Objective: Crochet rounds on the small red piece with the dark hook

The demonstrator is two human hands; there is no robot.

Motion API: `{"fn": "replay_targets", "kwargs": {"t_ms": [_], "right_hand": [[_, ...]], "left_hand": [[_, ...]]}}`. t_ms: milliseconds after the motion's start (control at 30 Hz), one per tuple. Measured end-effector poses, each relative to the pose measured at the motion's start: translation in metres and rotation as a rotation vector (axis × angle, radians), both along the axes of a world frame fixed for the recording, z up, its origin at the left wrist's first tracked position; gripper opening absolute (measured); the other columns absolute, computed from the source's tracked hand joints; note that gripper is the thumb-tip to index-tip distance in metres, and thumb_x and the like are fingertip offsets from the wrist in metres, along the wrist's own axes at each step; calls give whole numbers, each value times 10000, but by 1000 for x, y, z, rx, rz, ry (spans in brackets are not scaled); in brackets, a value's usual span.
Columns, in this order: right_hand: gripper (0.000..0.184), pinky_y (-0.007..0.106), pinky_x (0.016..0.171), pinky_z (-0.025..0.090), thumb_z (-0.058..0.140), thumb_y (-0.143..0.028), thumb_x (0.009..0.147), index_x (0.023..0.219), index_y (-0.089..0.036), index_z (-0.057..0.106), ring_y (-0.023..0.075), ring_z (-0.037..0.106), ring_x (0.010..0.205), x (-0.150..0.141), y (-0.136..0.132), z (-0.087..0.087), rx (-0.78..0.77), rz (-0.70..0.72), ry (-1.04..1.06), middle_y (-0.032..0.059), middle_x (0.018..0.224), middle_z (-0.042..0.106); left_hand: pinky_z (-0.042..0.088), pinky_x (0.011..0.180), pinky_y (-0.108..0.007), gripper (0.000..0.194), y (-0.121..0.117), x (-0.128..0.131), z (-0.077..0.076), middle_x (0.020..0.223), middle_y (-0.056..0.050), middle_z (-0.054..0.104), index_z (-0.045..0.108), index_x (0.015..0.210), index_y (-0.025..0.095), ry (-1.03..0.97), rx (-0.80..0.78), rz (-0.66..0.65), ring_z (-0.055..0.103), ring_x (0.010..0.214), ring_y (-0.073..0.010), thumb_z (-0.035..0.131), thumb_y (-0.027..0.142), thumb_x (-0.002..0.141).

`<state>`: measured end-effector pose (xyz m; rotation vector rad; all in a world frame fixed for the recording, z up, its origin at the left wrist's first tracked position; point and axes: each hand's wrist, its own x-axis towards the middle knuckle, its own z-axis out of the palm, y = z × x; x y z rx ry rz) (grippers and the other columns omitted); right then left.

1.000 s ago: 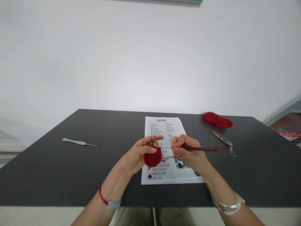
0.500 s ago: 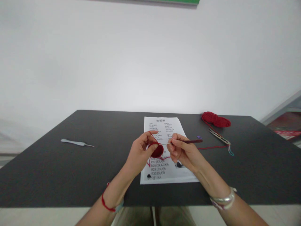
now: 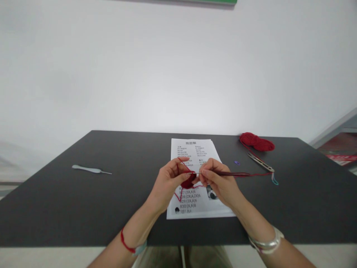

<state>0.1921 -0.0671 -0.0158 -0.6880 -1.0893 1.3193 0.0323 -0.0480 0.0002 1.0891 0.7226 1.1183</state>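
Pinched between the thumb and fingers of my left hand (image 3: 166, 181) is a small round piece of red crochet (image 3: 189, 181). A strand of red yarn runs up over my left index finger. My right hand (image 3: 216, 178) grips a crochet hook (image 3: 232, 174) with a dark red handle, and its thin metal shaft points left into the top edge of the crochet piece. Both hands are over printed pattern sheets (image 3: 192, 214), hiding part of the text. Loose red yarn hangs below the piece, and another stretch runs off to the right.
A red yarn skein (image 3: 256, 142) lies at the back right, with thread snips (image 3: 260, 162) in front of it. Nearby is a small purple stitch marker (image 3: 237, 162). A grey-handled hook (image 3: 88, 169) rests on the left of the black table (image 3: 69, 208).
My right hand has lowered slightly, and the hook's handle now slopes a little down to the right. The crochet piece has shifted slightly right and turned. The purple marker shows more fully.
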Motion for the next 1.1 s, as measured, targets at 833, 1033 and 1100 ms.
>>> {"fn": "replay_targets", "kwargs": {"t_ms": [833, 1033, 1100], "right_hand": [[117, 250, 525, 451, 522, -164, 846, 759, -241, 513, 137, 583, 583, -10, -9, -14, 605, -500, -767, -7, 681, 617], [118, 230, 502, 449, 526, -200, 874, 760, -223, 512, 126, 567, 562, -12, -9, -17, 383, -432, -662, -13, 671, 602], [103, 242, 554, 467, 518, -158, 872, 798, -229, 510, 131, 578, 610, -13, -7, -21, 544, -452, -736, -5, 718, 600]], "left_hand": [[461, 614, -236, 270, -2, 8, -1, 620, 44, 631, 646, 920, 155, 58, 13, 164, 598, 601, -118, 685, 100, 658], [473, 628, -238, 283, -3, 9, -3, 620, 40, 643, 635, 941, 144, 99, 32, 191, 603, 604, -120, 680, 103, 665], [467, 584, -233, 292, -5, 10, -2, 602, 47, 627, 635, 946, 142, 99, 10, 168, 584, 573, -115, 687, 110, 661]]}}
